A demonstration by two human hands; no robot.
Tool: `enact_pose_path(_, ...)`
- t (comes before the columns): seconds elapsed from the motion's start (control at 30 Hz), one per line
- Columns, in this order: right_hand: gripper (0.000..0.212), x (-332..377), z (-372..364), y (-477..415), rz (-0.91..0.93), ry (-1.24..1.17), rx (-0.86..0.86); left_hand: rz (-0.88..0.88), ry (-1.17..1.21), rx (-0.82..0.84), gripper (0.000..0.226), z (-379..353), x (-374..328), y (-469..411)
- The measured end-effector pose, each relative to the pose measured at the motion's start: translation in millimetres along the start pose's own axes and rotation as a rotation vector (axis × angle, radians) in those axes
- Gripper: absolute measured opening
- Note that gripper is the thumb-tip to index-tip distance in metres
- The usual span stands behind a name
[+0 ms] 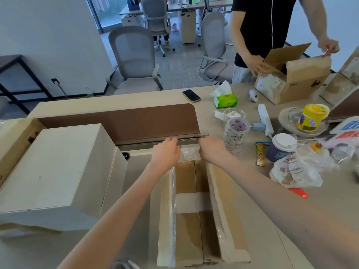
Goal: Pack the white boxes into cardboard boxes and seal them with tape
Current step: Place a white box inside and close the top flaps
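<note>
An open cardboard box [225, 206] lies lengthwise in front of me, its long side flaps standing up. Only its brown bottom flaps, crossed by a pale strip of tape, show inside. My left hand [166, 152] and my right hand [212, 150] are both at the box's far end, fingers curled over the far edge on either side of a patch of clear tape. A large white box [52, 171] stands on the desk to the left. A stack of clear tape rolls [236, 133] stands just right of my right hand.
A brown desk divider [120, 121] runs behind the box. To the right lie a paper cup [281, 147], a plastic bag [293, 171], a snack bar, a tissue pack [225, 99] and a phone [191, 95]. Another person handles a second cardboard box [295, 80] at the back right.
</note>
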State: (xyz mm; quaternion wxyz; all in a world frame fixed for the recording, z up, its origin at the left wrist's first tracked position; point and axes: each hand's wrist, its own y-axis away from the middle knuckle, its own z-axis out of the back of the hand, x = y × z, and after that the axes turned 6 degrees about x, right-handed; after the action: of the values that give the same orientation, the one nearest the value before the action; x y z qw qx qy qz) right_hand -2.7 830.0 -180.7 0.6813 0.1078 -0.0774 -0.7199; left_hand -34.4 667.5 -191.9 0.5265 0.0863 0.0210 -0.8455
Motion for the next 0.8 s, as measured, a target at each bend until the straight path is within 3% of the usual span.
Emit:
enact_pose_path(0.13, 0.03, -1.0, -27.4, 16.7, 0.048, -0.228, -0.112, -0.053, 0.15, -0.081, 0.036, -25.0, -9.9, 16.4)
enact_pose_path(0.3, 0.035, -7.2, -63.8, 38.6, 0.11, -0.419, -0.074, -0.095, 0.223, -0.055, 0.032, -62.7, -6.6, 39.0)
enact_pose_path(0.47, 0.052, -7.6, -110.2, 56.4, 0.15, -0.315, -0.08, -0.174, 0.143, -0.035, 0.041, -91.1, -1.6, 56.7)
enact_pose_path(0.57, 0.069, 1.0, -132.4, 68.0, 0.121, -0.253, -0.076, -0.212, 0.058, 0.047, 0.061, -110.3, 3.2, 70.0)
enact_pose_path(0.8, 0.06, 11.1, -148.2, 74.6, 0.051, -0.175, -0.158, -0.186, -0.064, 0.065, 0.061, -123.6, 2.7, 78.3)
